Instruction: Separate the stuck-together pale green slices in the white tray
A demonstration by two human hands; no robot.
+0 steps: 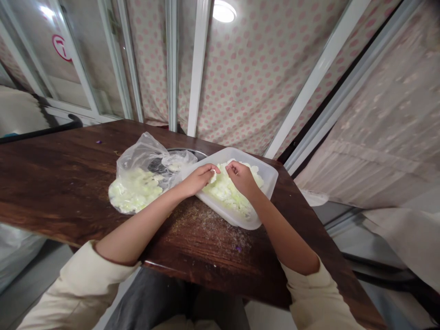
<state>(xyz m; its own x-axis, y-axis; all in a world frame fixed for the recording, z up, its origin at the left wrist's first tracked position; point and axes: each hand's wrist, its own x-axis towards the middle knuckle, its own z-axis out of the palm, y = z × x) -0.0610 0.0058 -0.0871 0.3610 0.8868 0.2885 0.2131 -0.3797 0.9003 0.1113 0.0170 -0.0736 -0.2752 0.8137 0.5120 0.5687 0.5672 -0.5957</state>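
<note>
Cream sleeves and grey trousers fill the bottom of the frame, nearest the camera, with both bare forearms reaching up toward the centre. Beneath them a dark wooden table spans the picture from the left edge to the lower right, its surface dusted with pale specks near the middle. At centre, slightly right, sits a white plastic tray, tilted in the frame and filled with pale green chopped vegetable pieces. Just left of the tray lies a clear plastic bag holding more of the same pale pieces, partly covering a dark round plate behind it. Left hand rests over the tray's near-left rim, fingers curled and pinching a small white piece. Right hand hovers just beside it above the tray's contents, fingers bent inward; whether it grips anything cannot be told.
</note>
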